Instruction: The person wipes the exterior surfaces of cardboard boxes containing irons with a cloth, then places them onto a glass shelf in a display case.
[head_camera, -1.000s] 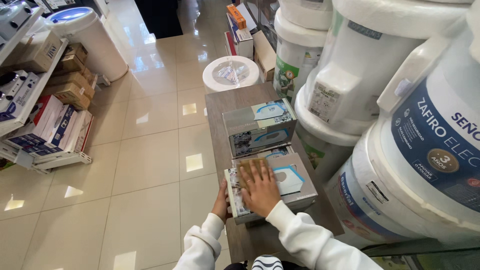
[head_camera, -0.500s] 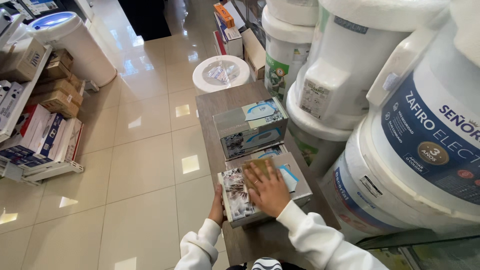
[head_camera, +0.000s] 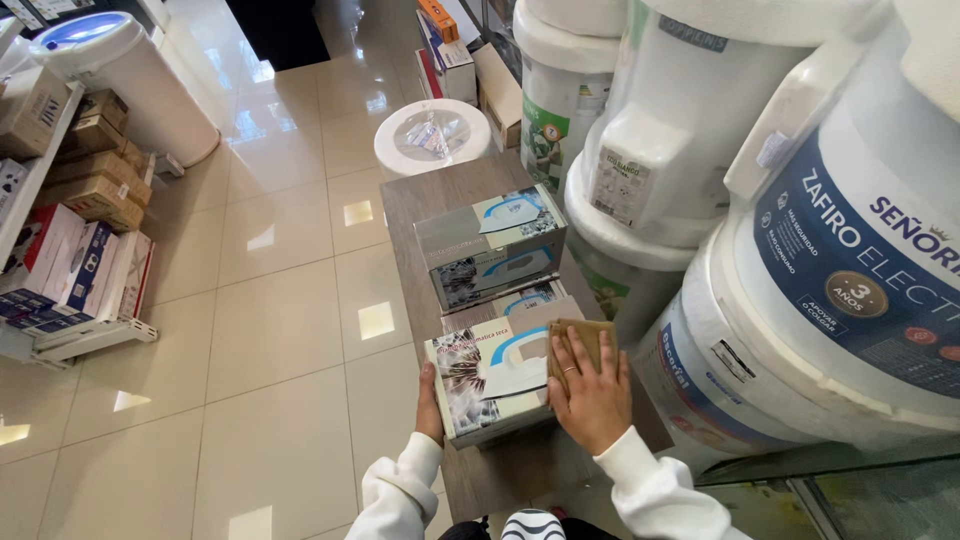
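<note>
The left hand (head_camera: 429, 408) grips the near left side of a cardboard box (head_camera: 492, 382), fingers curled against its wall. The right hand (head_camera: 590, 385) lies flat and spread on the box's right end, pressing a brown cloth (head_camera: 578, 338) under its fingers. The box rests on a narrow wooden bench (head_camera: 500, 470). Just beyond it lies another box (head_camera: 530, 297), partly covered, and past that a taller box (head_camera: 490, 245) stands. Large white water heaters (head_camera: 800, 250) crowd the bench's right side; a white round tank (head_camera: 432, 135) stands at its far end.
</note>
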